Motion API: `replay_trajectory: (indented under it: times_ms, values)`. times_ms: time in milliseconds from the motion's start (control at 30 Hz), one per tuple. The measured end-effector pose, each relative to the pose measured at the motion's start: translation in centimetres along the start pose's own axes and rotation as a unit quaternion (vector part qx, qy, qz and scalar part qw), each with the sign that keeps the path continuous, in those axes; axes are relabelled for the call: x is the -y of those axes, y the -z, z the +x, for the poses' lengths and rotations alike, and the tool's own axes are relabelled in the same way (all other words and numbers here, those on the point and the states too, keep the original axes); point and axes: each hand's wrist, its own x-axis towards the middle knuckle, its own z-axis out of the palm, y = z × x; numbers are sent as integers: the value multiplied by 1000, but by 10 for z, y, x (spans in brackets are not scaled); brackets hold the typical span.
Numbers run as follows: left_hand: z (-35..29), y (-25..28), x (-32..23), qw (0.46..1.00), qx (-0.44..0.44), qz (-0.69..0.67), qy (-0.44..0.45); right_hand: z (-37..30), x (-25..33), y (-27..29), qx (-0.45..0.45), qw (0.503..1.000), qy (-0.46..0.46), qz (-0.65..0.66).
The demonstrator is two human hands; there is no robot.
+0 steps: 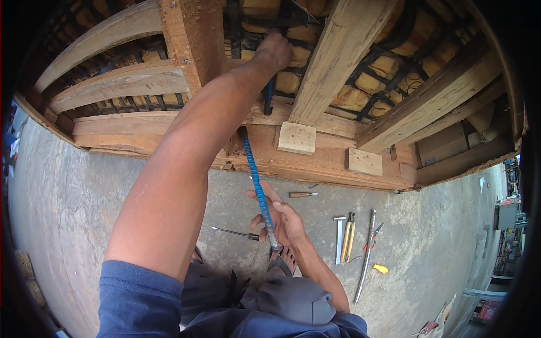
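Observation:
My left hand (275,50) is closed in a fist inside the upturned wooden frame, in front of the dark webbing. A dark blue bar (270,97) shows above and below this fist, which appears to grip it; the fingers are mostly turned away. Lower down, a rod wrapped in bright blue (256,183) slants from the frame's lower rail, and its bare, worn end crosses my right palm. Around that end my right hand (284,219) is loosely curled, thumb on one side and fingers on the other. The rod's upper end is hidden at the frame.
The wooden frame (332,62) spans the top, with slats, webbing and yellowish padding. On the concrete floor (428,225) lie a black-handled screwdriver (236,232), a wooden-handled tool (304,194), a hammer (339,239), a silvery bar (366,256) and a yellow-handled tool (380,269).

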Motion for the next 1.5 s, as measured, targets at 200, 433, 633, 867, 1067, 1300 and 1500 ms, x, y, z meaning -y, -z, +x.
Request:
replay_trajectory:
  times_ms: [200,433,633,867,1067,1300,1500]
  values:
    - [6,-2,-2,1000,-15,0,-4,9,-36,44,-265,775,37,-572]
    - [5,-6,-2,1000,-12,8,-10,37,-7,13,-356,812,19,-463]
    - [-2,9,1,999,33,14,-9,64,-20,37,-379,688,62,-616]
    - [-19,16,-11,996,79,53,3,82,-34,57,-410,675,50,-611]
    - [-6,9,6,989,147,-5,11,80,-13,7,-390,733,7,-557]
    - [-13,58,-2,972,231,25,-32,67,-17,52,-395,658,103,-633]
    - [-18,47,4,966,254,40,-29,51,-44,26,-416,614,-9,-670]
